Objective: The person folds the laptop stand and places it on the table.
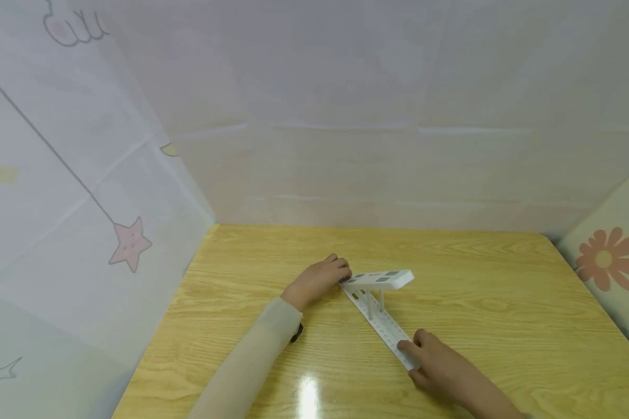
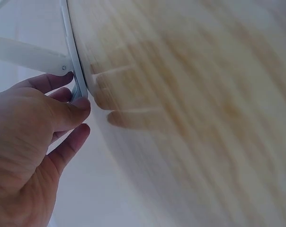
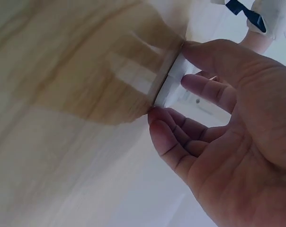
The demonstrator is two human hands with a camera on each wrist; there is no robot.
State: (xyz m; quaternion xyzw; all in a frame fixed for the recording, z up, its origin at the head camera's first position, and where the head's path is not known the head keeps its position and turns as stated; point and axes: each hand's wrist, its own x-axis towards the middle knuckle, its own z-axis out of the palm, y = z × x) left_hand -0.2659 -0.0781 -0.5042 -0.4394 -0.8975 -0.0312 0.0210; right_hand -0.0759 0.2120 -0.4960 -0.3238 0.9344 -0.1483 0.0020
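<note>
A white folding stand lies at a slant on the table, its long narrow base (image 1: 384, 326) running from far left to near right. Above the base, an upper panel (image 1: 380, 280) with grey pads is tilted up on thin struts (image 1: 369, 307). My left hand (image 1: 317, 282) pinches the far end, where panel and base meet; in the left wrist view its thumb and fingers close on the stand's corner (image 2: 80, 90). At the near end, my right hand (image 1: 440, 364) grips the base, thumb and fingers spanning its end (image 3: 171, 80) in the right wrist view.
The wooden table (image 1: 230, 256) has a glossy, reflective top. Pale cloth walls (image 1: 320, 163) with printed drawings stand along its back and both sides. A dark band (image 1: 296, 333) shows at the left wrist, beside the light sleeve (image 1: 251, 355).
</note>
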